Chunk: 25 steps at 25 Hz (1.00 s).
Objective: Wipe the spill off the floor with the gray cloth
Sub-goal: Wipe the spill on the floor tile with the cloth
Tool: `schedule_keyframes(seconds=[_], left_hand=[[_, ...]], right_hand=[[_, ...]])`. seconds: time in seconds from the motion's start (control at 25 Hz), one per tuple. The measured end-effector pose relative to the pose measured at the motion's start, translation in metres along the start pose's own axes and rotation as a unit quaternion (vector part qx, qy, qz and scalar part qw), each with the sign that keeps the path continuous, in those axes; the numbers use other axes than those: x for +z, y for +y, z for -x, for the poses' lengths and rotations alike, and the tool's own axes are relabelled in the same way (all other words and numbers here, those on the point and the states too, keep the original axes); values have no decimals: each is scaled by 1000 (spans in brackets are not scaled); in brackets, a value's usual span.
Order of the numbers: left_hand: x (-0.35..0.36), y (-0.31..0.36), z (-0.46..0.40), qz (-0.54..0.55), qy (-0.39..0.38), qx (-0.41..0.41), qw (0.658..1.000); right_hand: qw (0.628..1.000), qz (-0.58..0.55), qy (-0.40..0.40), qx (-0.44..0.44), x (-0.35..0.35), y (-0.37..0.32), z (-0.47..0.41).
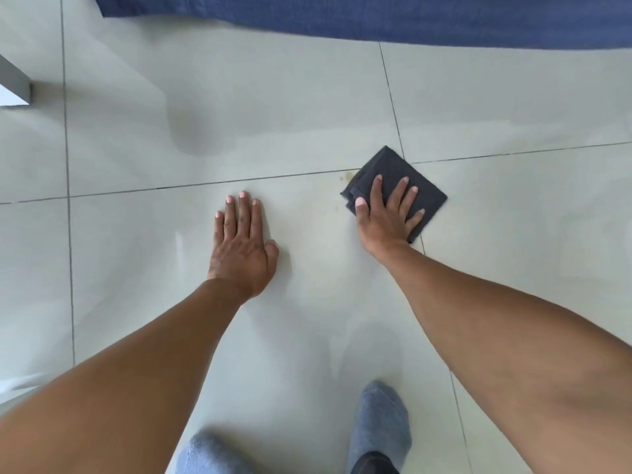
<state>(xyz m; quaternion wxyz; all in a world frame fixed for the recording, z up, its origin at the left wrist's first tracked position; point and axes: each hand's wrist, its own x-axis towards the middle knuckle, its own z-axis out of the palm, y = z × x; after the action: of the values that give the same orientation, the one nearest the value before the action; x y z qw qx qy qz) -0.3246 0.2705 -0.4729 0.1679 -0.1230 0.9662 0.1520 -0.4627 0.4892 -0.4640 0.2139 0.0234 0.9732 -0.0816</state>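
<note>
A folded dark gray cloth [396,169] lies on the pale tiled floor [239,131], over a crossing of grout lines. My right hand [388,217] presses flat on the cloth with its fingers spread. Just left of the cloth, faint yellowish-brown spots of the spill [343,176] sit on the tile near the grout line. My left hand [242,244] rests flat on the bare floor, fingers together, about a hand's width left of the cloth, holding nothing.
A blue fabric edge [376,18] hangs across the top of the view. A gray furniture leg [17,80] stands at the far left. My two feet in gray-blue socks [379,425] are at the bottom middle.
</note>
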Motion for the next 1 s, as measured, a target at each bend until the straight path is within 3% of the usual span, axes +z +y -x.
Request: schedule_keyframes(seconds=[0.04, 0.16, 0.28, 0.36, 0.48, 0.64, 0.68, 0.76, 0.84, 0.92, 1.0], left_hand=[[-2, 1, 0, -2, -2, -4, 1000], [-6, 2, 1, -5, -7, -9, 1000], [-7, 2, 2, -2, -4, -8, 1000], [-6, 0, 1, -12, -9, -6, 1000], [-11, -1, 2, -18, -22, -6, 1000], [-15, -1, -2, -28, -44, -7, 999], [-16, -1, -1, -32, -46, -6, 998], [-16, -6, -2, -33, -38, 3, 999], [-17, -14, -2, -24, -24, 23, 999], [-13, -24, 0, -21, 13, 41, 999], [-5, -35, 3, -28, 44, 39, 998]], right_hand=[[1000, -3, -8, -13, 3, -19, -2], [984, 18, -19, -177, 29, -33, 54], [959, 66, -13, -276, 48, 27, 121], [952, 87, -11, -293, 39, 67, 109], [974, 99, 34, -200, 8, 81, 36], [1000, 6, 18, -8, -27, -2, -55], [999, 16, 13, -32, -20, -27, -52], [981, 38, 8, -189, 10, -61, -9], [945, 72, -14, -318, 38, -43, 63], [928, 100, -7, -358, 45, 17, 94], [942, 120, -9, -314, 24, 78, 77]])
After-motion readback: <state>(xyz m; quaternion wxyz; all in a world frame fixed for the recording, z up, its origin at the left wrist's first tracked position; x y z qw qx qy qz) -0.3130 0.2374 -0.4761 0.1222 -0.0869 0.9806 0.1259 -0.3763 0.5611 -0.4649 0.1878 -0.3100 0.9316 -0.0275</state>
